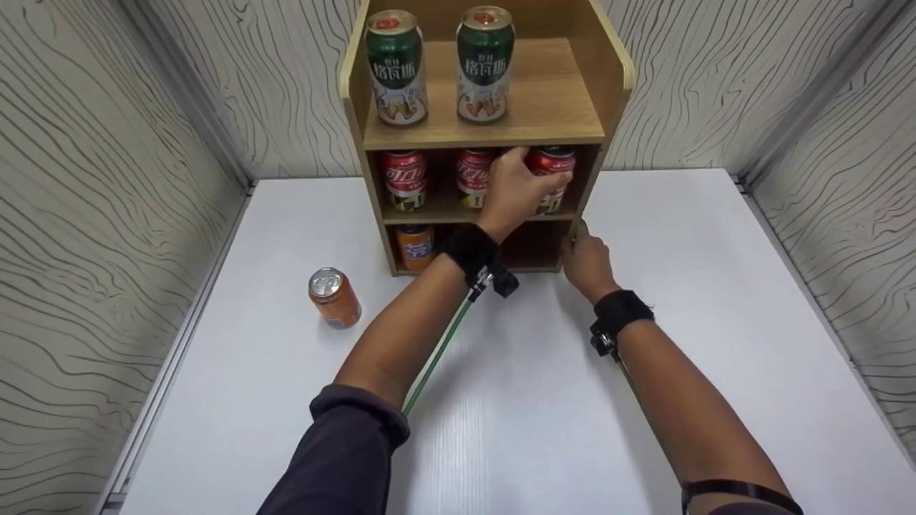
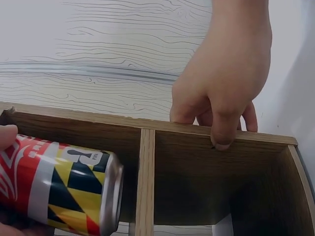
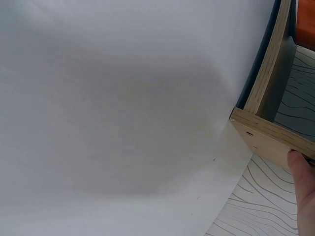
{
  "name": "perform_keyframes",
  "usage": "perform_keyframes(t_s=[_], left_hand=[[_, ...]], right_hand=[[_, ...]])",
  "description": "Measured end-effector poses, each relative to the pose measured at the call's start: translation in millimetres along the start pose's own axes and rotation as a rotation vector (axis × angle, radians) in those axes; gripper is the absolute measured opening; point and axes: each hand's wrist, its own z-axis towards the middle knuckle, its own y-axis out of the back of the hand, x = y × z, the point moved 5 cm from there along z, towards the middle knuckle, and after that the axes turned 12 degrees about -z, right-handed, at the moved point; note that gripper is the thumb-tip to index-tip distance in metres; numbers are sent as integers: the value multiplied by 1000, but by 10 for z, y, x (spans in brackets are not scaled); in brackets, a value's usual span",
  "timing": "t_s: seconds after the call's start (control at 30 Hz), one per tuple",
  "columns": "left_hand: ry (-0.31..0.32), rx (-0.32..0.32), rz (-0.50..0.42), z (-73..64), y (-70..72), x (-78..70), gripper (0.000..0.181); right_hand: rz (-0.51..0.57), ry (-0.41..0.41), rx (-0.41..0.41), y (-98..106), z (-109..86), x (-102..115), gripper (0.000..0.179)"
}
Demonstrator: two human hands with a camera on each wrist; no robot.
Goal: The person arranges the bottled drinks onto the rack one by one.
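Observation:
My left hand (image 1: 517,187) holds a red cola can (image 1: 553,162) at the right end of the middle level of a wooden shelf (image 1: 494,139). In the left wrist view that can (image 2: 64,182) lies sideways across the picture, its red, yellow and black print showing; only bits of the fingers appear at the edge. Lower down, my right hand (image 1: 590,262) grips the shelf's right side panel (image 2: 177,127), thumb over the front edge and fingers outside. The right wrist view catches just part of this hand (image 3: 304,184) against the wood.
Two more red cans (image 1: 405,179) stand on the middle level. Green-and-white cans (image 1: 484,68) occupy the top, and an orange can (image 1: 416,247) sits at the lower left. Another orange can (image 1: 335,298) stands on the white table (image 1: 272,400), left of the shelf. Patterned walls (image 1: 715,86) enclose the table.

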Motion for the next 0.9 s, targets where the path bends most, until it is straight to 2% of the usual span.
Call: perform_keyframes(t_s=[0.1,0.3,0.53,0.9], left_hand=[[20,13,0,22,-20,31,61],[13,6,-19,66,-52,58,67],[32,24,-31,138,-90,56,75],[26,36,-69,150,-123,65,76]], right_hand=[[3,-12,7,-11,-3,-8,51],[-16,-16,29,-37,2,-6,49],[-15,-3,5,-3,5,-4,48],[-3,-1,-5,-2,2,-3,45]])
